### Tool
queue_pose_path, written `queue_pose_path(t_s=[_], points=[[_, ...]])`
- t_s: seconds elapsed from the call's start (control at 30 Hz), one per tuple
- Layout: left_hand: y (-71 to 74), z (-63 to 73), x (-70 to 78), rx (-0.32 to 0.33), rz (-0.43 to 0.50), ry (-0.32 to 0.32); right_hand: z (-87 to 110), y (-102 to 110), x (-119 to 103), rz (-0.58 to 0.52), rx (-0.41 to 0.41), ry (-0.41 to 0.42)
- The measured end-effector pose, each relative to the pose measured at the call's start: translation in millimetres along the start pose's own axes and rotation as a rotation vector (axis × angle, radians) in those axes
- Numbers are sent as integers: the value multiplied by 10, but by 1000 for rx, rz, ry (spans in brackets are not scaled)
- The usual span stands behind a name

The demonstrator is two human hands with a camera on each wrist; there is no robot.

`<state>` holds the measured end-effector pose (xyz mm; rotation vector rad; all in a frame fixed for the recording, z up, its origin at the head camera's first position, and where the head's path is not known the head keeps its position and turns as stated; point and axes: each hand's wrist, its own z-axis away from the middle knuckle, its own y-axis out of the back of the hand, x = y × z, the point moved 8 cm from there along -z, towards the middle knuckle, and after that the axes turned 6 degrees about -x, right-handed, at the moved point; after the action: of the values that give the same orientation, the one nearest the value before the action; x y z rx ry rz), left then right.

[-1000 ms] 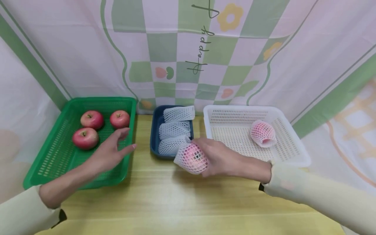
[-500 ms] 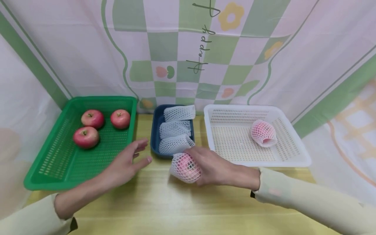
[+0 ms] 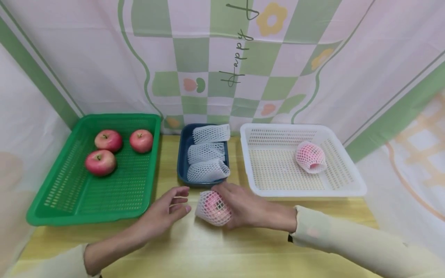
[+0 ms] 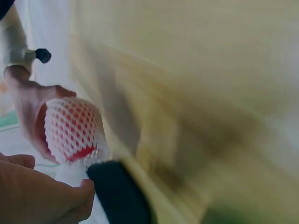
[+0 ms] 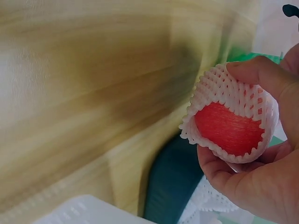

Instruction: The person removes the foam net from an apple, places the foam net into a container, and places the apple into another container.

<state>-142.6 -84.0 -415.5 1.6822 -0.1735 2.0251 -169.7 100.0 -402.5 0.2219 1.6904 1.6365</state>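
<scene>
My right hand (image 3: 243, 206) grips an apple (image 5: 229, 128) wrapped in a white foam net sleeve (image 3: 213, 208), in front of the small blue tray. In the right wrist view my thumb and fingers curl around the net, and bare red skin shows through its open end. My left hand (image 3: 167, 212) hovers just left of the wrapped apple, fingers loosely bent and holding nothing. The left wrist view shows the same netted apple (image 4: 74, 128) beyond my left fingertips (image 4: 86, 186), with a gap between.
A green basket (image 3: 104, 218) on the left holds three bare apples (image 3: 101, 162). The blue tray (image 3: 180, 162) contains several foam net sleeves (image 3: 205, 154). At right, a white basket (image 3: 278, 192) holds one netted apple (image 3: 310, 157). A patterned cloth (image 3: 192, 54) hangs behind the wooden table (image 3: 208, 255).
My right hand has drawn the netted apple away from the tray, toward me and slightly left. My left hand has moved from over the green basket rightward and nearer, close to the apple.
</scene>
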Motion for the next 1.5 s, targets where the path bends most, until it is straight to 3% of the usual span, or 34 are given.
queue_pose_path(t_s=[0.23,0.7,0.87,1.2,1.5], points=[[-103,-43,-169,13,74,-16,3,-99,7,11,-4,-7],[-203,-200,-490,39,221,33,-32,-214,22,-58,-5,-14],[-245,-249,-583,21,260,50,-42,-231,9,-61,-7,-4],[-323,-296,-643,-88,257,37,-57,-273,27,-85,-28,-7],[-369,-312,-592,-84,216,7,-82,-282,18,-90,-21,0]])
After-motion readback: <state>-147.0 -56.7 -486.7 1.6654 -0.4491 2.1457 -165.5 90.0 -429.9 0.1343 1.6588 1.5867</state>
